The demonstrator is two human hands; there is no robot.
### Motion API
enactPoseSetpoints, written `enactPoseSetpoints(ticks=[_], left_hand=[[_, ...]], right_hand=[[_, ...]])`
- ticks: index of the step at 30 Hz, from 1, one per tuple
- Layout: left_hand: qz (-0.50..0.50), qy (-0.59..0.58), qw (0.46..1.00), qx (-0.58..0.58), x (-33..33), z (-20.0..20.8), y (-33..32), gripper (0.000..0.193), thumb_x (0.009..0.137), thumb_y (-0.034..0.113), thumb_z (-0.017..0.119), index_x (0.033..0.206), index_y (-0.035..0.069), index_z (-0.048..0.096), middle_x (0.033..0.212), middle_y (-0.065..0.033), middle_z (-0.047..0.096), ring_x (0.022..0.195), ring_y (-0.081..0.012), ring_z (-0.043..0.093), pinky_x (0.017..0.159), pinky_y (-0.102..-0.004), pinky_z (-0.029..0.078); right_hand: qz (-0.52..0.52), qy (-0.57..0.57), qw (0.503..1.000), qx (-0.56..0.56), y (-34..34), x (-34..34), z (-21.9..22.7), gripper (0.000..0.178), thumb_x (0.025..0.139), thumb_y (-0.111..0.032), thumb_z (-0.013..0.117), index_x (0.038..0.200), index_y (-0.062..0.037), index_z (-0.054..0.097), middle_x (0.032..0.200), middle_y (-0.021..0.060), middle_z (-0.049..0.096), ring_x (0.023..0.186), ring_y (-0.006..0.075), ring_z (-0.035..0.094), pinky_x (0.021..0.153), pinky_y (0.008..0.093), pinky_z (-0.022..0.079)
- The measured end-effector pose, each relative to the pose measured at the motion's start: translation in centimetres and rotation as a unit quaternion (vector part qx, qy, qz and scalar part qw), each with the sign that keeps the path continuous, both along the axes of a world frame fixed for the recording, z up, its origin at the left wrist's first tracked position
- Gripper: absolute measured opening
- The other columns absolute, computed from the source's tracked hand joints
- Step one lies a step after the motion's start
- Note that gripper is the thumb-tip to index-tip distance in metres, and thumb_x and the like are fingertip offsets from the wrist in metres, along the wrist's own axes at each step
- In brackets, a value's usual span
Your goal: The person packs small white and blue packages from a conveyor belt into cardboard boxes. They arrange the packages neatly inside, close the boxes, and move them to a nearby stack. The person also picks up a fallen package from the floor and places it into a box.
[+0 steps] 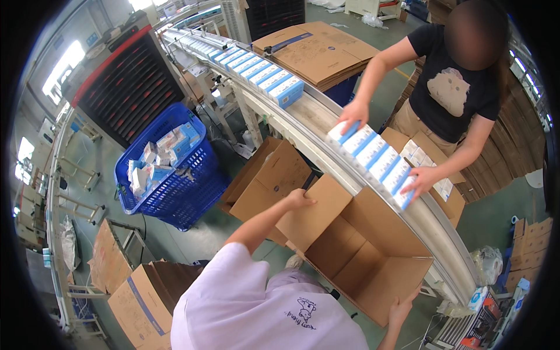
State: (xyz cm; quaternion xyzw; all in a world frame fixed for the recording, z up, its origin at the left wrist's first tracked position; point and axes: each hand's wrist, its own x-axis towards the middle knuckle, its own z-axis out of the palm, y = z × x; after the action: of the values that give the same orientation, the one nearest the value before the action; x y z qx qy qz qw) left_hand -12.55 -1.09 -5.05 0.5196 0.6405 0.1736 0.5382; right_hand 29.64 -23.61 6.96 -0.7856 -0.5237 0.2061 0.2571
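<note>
An open, hollow cardboard box (pixel 350 256) is in front of me beside the conveyor, its flaps spread. My left hand (pixel 298 199) grips the edge of its left flap (pixel 315 213). At the lower right, my right hand (pixel 400 308) holds the outer edge of the near right flap (pixel 382 291); some of its fingers are hidden. Across the belt, a co-worker's two hands (pixel 357 112) press the ends of a row of blue-and-white small cartons (pixel 376 160). Behind that worker's arm is another cardboard box (pixel 446 192) with white packs in it.
The curved conveyor (pixel 318 116) carries more blue-and-white cartons (pixel 262 76). A blue basket (pixel 192 192) of cartons stands left. Other boxes are a brown one (pixel 271 186) under the belt and one (pixel 140 306) at lower left. Flattened cardboard (pixel 326 55) is stacked beyond the belt.
</note>
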Motion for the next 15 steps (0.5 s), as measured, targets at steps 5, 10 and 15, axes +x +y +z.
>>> enactPoseSetpoints(ticks=[5,10,15], left_hand=[[0.011,0.339,0.930,0.141,9.6,0.7,-8.4,0.102,0.069,0.060,0.058,0.140,0.001,0.014,0.145,-0.0254,0.007,0.133,-0.0447,0.005,0.101,-0.0624,0.015],[-0.164,-0.018,0.985,0.047,6.9,-9.2,-7.5,0.081,0.070,0.005,0.050,0.140,0.006,0.011,0.109,-0.0240,0.056,0.097,-0.0383,0.056,0.082,-0.0402,0.046],[-0.245,0.186,0.951,0.028,7.6,-2.5,-9.8,0.089,0.069,0.002,0.052,0.140,0.004,-0.002,0.091,-0.0250,0.060,0.086,-0.0365,0.060,0.075,-0.0416,0.049]], right_hand=[[-0.066,-0.061,0.996,-0.029,0.7,-2.1,-0.3,0.083,0.075,0.007,0.050,0.142,-0.0138,0.006,0.106,0.0325,0.053,0.098,0.0461,0.052,0.079,0.0454,0.043],[-0.019,-0.056,0.998,0.021,0.5,-0.4,-2.0,0.079,0.077,0.005,0.049,0.142,-0.0126,0.008,0.107,0.0326,0.053,0.099,0.0460,0.051,0.080,0.0459,0.043],[-0.052,-0.001,0.999,0.009,-0.2,-2.0,-0.5,0.072,0.082,0.000,0.047,0.142,-0.0139,0.009,0.106,0.0342,0.052,0.098,0.0466,0.051,0.079,0.0461,0.043]])
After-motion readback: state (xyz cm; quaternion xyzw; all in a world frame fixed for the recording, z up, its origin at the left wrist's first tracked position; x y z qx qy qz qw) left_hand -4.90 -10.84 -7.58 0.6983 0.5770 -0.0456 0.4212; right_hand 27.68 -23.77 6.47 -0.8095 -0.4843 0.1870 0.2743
